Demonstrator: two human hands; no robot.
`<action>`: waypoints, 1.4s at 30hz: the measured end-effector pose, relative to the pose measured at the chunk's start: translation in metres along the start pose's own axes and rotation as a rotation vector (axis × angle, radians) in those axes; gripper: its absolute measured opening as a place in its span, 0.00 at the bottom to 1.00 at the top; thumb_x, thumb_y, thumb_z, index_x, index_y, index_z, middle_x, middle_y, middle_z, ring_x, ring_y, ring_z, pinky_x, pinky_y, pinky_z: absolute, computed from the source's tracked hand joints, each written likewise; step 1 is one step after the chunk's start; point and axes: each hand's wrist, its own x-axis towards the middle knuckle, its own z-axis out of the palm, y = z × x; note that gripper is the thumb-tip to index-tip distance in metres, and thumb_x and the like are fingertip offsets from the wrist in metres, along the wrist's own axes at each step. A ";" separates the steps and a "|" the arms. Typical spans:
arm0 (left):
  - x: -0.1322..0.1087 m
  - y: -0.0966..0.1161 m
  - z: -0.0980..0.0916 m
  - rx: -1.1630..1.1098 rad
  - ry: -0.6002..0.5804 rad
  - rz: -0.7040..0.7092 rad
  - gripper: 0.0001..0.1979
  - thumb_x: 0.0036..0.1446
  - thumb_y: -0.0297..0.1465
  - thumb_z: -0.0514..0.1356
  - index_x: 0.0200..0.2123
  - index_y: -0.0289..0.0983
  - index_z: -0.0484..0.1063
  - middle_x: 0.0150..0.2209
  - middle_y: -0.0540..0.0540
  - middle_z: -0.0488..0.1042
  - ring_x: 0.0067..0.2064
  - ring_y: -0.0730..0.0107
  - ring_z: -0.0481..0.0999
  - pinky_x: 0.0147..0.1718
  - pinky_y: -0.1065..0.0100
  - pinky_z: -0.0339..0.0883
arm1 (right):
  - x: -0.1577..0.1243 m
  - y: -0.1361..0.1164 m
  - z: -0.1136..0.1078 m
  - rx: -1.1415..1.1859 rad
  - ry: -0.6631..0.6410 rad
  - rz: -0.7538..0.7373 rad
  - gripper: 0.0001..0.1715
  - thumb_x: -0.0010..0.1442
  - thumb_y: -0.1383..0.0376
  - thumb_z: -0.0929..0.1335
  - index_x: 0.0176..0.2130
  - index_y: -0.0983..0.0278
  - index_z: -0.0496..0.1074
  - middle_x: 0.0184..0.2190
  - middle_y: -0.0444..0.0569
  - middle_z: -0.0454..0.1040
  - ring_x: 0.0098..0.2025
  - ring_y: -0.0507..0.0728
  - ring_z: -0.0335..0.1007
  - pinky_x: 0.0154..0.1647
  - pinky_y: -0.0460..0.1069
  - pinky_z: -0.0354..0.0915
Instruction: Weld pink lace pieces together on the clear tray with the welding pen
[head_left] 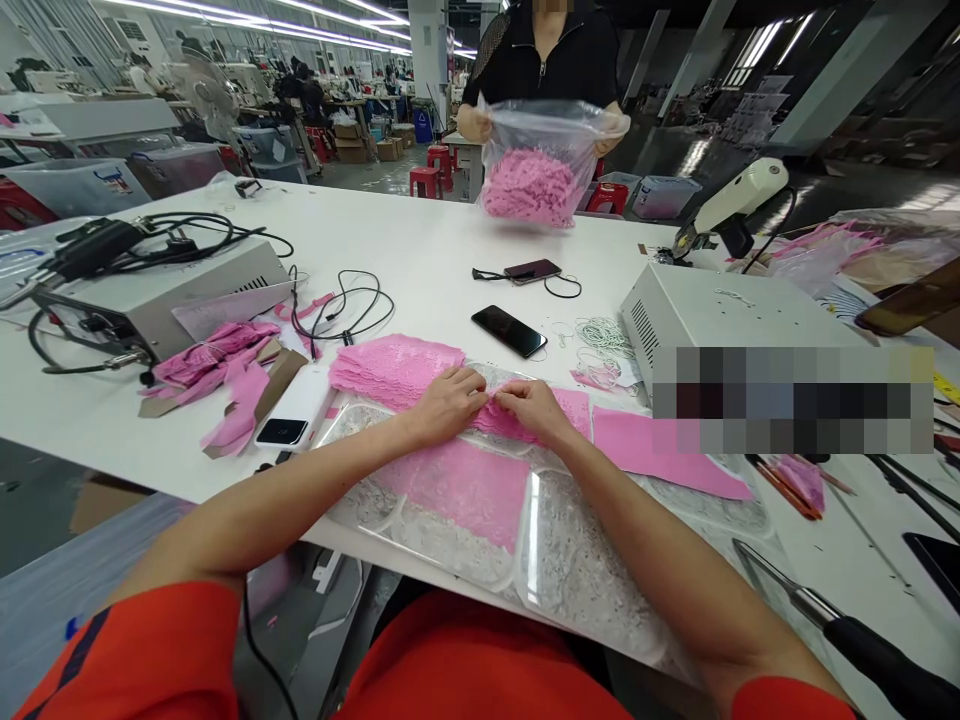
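Both my hands meet over pink lace pieces near the middle of the white table. My left hand (pixel 454 400) rests at the right end of a thick stack of pink lace (pixel 394 368), fingers bent downward. The fingers of my right hand (pixel 534 408) are pinched at the edge of another pink lace pile (pixel 576 408), close to my left fingertips. What lies between the fingertips is mostly hidden, but it looks like pink lace. In front of my hands, one pink lace sheet (pixel 472 490) lies flat on a clear plastic board (pixel 442 545). A plain pink fabric piece (pixel 667 452) lies to the right.
Across the table a person holds a clear bag (pixel 536 165) of pink pieces. Grey control boxes (pixel 172 295) (pixel 742 320) stand left and right. Phones (pixel 510 331) and cables lie between. A black-handled hot-knife-like tool (pixel 847 630) sits near my right forearm; a white power bank (pixel 296 408) at left.
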 end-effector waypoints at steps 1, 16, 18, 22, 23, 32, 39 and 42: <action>-0.001 0.001 -0.001 -0.003 -0.018 0.002 0.12 0.66 0.27 0.52 0.36 0.35 0.75 0.42 0.41 0.74 0.44 0.62 0.68 0.42 0.61 0.59 | 0.000 0.000 0.000 0.018 0.007 0.005 0.12 0.44 0.57 0.68 0.19 0.64 0.68 0.17 0.40 0.63 0.23 0.49 0.55 0.24 0.46 0.53; 0.033 0.047 -0.023 -0.143 -0.150 -0.336 0.24 0.61 0.48 0.55 0.32 0.32 0.77 0.35 0.39 0.75 0.37 0.57 0.75 0.40 0.58 0.67 | -0.015 -0.024 -0.025 0.189 0.218 -0.114 0.14 0.47 0.55 0.71 0.25 0.64 0.72 0.18 0.41 0.69 0.20 0.49 0.62 0.22 0.46 0.64; 0.048 0.062 -0.018 -0.171 -0.133 -0.400 0.26 0.61 0.50 0.53 0.32 0.33 0.77 0.34 0.40 0.76 0.37 0.58 0.76 0.39 0.59 0.67 | -0.020 -0.027 -0.027 0.196 0.275 -0.141 0.14 0.48 0.55 0.71 0.25 0.64 0.72 0.18 0.42 0.70 0.20 0.49 0.64 0.22 0.46 0.66; 0.074 0.085 -0.006 -0.217 -0.077 -0.458 0.21 0.63 0.43 0.52 0.34 0.35 0.78 0.35 0.41 0.76 0.36 0.60 0.76 0.38 0.61 0.67 | -0.029 -0.032 -0.042 0.200 0.423 -0.198 0.15 0.49 0.55 0.71 0.28 0.64 0.73 0.20 0.43 0.73 0.21 0.51 0.69 0.24 0.47 0.69; 0.079 0.089 -0.004 -0.223 -0.061 -0.460 0.18 0.64 0.40 0.52 0.35 0.36 0.78 0.35 0.42 0.76 0.37 0.60 0.76 0.37 0.62 0.67 | -0.032 -0.034 -0.049 0.203 0.469 -0.214 0.15 0.49 0.55 0.71 0.28 0.64 0.73 0.20 0.43 0.73 0.21 0.51 0.69 0.24 0.48 0.70; 0.073 0.117 -0.009 -0.259 0.061 -0.132 0.09 0.58 0.30 0.55 0.33 0.35 0.75 0.43 0.41 0.75 0.45 0.59 0.71 0.47 0.57 0.62 | -0.135 -0.019 -0.111 0.047 0.928 -0.249 0.13 0.52 0.56 0.70 0.30 0.64 0.72 0.18 0.42 0.73 0.19 0.52 0.70 0.23 0.47 0.69; 0.024 0.142 -0.012 -0.296 -0.060 0.435 0.07 0.53 0.30 0.58 0.25 0.35 0.71 0.30 0.44 0.74 0.35 0.64 0.70 0.47 0.57 0.62 | -0.221 0.027 -0.128 -0.699 0.654 0.140 0.11 0.51 0.58 0.64 0.23 0.60 0.69 0.17 0.43 0.71 0.19 0.53 0.67 0.25 0.48 0.59; 0.033 0.142 -0.016 -0.382 -0.164 0.340 0.10 0.57 0.32 0.58 0.26 0.35 0.72 0.29 0.45 0.75 0.34 0.66 0.72 0.42 0.61 0.64 | -0.223 0.028 -0.138 -0.849 0.649 0.189 0.10 0.52 0.58 0.63 0.26 0.60 0.69 0.22 0.44 0.74 0.23 0.55 0.68 0.27 0.49 0.57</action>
